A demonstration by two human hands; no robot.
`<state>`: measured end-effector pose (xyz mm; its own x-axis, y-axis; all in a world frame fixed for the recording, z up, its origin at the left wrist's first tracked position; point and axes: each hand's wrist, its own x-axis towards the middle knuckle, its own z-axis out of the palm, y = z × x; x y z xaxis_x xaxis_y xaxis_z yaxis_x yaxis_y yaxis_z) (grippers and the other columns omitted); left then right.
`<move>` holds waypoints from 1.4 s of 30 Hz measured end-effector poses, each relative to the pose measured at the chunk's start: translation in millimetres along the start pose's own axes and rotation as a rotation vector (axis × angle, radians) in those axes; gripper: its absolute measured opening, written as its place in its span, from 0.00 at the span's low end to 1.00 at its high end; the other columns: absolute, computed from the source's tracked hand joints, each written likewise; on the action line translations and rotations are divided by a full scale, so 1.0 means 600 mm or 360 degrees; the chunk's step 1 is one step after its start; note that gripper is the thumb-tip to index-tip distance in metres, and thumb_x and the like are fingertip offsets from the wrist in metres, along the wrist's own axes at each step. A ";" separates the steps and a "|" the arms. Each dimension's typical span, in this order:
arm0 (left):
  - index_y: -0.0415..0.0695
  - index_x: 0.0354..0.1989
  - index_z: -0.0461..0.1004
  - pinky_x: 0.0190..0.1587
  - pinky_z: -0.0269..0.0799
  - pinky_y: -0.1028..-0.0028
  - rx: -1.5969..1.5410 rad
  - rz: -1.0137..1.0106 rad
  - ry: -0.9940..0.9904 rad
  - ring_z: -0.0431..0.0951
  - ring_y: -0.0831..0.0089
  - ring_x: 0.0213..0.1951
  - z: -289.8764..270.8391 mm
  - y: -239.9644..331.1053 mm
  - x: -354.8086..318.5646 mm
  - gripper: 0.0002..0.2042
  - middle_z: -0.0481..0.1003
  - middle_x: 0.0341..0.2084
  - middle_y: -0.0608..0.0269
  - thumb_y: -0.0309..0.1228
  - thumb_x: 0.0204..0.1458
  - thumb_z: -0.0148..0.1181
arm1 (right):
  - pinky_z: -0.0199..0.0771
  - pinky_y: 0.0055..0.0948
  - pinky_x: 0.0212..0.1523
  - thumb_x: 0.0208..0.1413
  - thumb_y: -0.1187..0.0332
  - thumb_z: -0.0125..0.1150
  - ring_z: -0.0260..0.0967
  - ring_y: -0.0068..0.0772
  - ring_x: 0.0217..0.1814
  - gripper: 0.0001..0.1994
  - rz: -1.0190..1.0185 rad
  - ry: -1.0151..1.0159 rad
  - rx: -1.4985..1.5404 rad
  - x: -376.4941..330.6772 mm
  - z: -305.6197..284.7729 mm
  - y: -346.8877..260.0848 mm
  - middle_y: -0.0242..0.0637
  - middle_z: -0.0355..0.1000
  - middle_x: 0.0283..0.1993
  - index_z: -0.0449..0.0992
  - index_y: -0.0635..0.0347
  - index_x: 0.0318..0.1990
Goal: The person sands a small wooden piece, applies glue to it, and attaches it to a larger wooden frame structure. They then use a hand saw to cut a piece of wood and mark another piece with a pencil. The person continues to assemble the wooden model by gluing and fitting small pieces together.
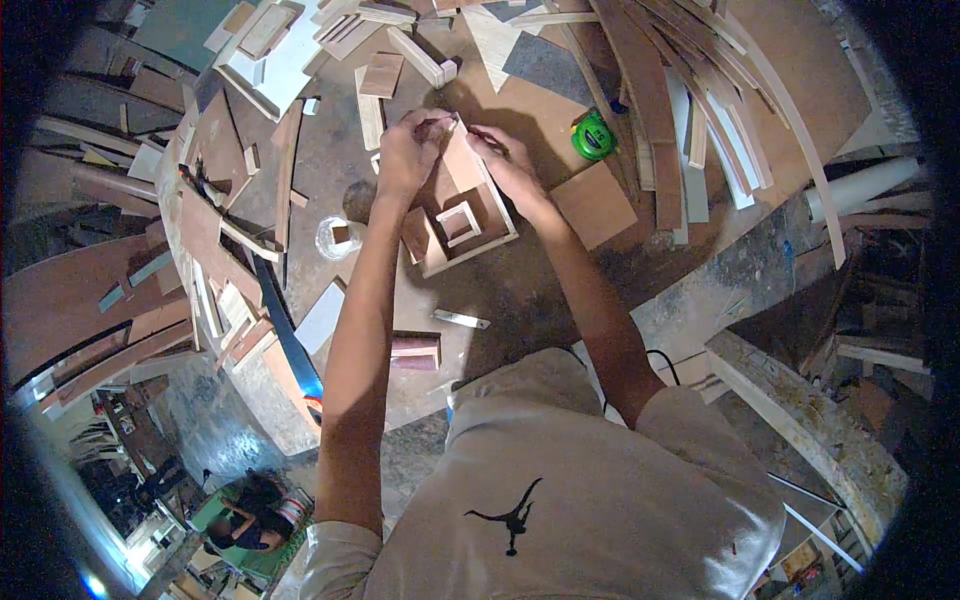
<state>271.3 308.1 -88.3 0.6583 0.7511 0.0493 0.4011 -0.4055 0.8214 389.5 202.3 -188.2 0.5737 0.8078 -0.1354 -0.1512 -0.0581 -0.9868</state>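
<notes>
A small open-topped wooden box [470,256] lies at a slant on the worktable between my forearms. Inside its near half rests a little pale wood frame [464,240], beside an upright thin wooden panel [425,236] at the left. My left hand [410,155] is closed at the box's far left corner, thumb and fingertips pinched on its edge. Along the far right wall, my right hand [508,165] grips the rim with bent fingers. Whether a small piece sits between my fingertips is too fine to make out.
A green tape measure [593,137] lies right of the box, near a square brown panel [594,205]. On the left are a clear cup [338,238] and a handsaw [285,322]. Wood strips [665,185] and offcuts crowd the table's edges. Another person [255,515] sits at lower left.
</notes>
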 end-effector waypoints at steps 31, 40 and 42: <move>0.42 0.42 0.81 0.46 0.74 0.73 -0.0113 0.0197 -0.0014 0.80 0.68 0.41 -0.002 -0.027 0.005 0.08 0.80 0.38 0.55 0.29 0.56 0.62 | 0.70 0.29 0.51 0.58 0.58 0.64 0.71 0.30 0.50 0.19 0.0032 -0.0055 0.0150 -0.008 0.002 -0.020 0.41 0.73 0.49 0.77 0.64 0.50; 0.42 0.44 0.80 0.47 0.74 0.72 -0.0145 0.0163 -0.0042 0.80 0.65 0.42 -0.002 -0.038 0.007 0.10 0.79 0.41 0.53 0.30 0.57 0.62 | 0.70 0.29 0.51 0.58 0.58 0.64 0.71 0.30 0.50 0.19 0.0053 -0.0027 0.0123 -0.015 0.003 -0.032 0.40 0.73 0.48 0.77 0.64 0.50; 0.42 0.46 0.79 0.48 0.73 0.72 -0.0187 0.0145 0.0004 0.80 0.65 0.43 -0.002 -0.044 0.007 0.10 0.79 0.42 0.53 0.30 0.57 0.61 | 0.69 0.30 0.53 0.58 0.57 0.64 0.70 0.31 0.52 0.21 0.0048 -0.0060 0.0119 -0.017 0.003 -0.041 0.42 0.73 0.50 0.76 0.64 0.51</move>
<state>262.5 322.5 -108.8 0.6870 0.7153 0.1280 0.2621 -0.4083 0.8744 385.7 196.5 -162.2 0.5373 0.8280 -0.1604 -0.2285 -0.0402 -0.9727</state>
